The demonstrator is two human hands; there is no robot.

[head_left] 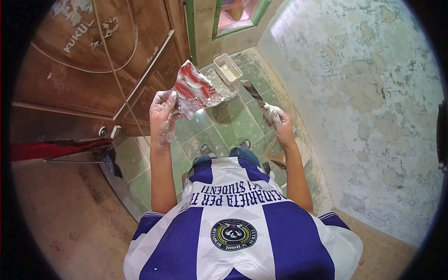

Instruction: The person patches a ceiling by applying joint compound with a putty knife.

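My left hand (164, 112) is closed on the near left edge of a flat red sheet (195, 87) smeared with white paste, its fingers and wrist coated in white. My right hand (278, 120) grips the whitened handle of a putty knife (252, 91), whose long dark blade points up and to the left. The blade is apart from the sheet. Beyond both, a white rectangular tub (227, 69) stands on the floor with pale material inside.
A patchy, partly plastered wall (359, 102) rises on the right. To the left is a brown wooden door (88, 98) with a cord hanging across it. Green floor tiles (198, 128) carry white splatters. A red cloth (51, 149) lies at the far left, and a wooden-framed object (275, 154) stands near my right forearm.
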